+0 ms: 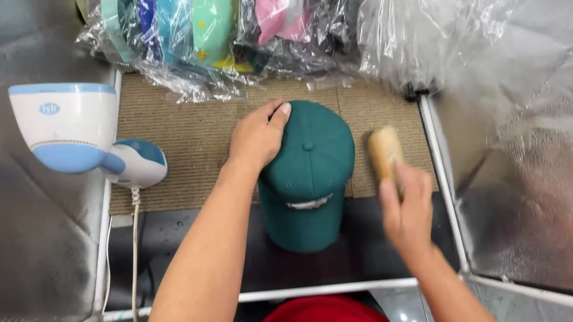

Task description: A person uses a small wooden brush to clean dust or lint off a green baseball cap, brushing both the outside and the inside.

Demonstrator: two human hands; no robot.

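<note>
While a dark green baseball cap (307,173) of smooth cloth sits domed in the middle of the booth, its crown lies over a coarse tan woven mat (186,132) and its brim points toward the person over a dark glossy surface (168,242). A button tops the crown, and pale stitching shows on the front panel. The left hand (258,137) rests flat on the far left side of the crown, fingers loosely spread and curved to the dome, pressing rather than gripping. The right hand (407,209) hovers just to the right of the cap, apart from it, fingers curled around a small tan wooden-looking brush block (385,150); motion blur hides its underside. Crinkled silvery foil panels (540,178) wall both sides. At the back lies a heap of coloured caps in clear wrinkled plastic bags (218,27). A white and blue rounded handheld steamer (77,132) stands at the left, its cord (134,252) hanging down.
</note>
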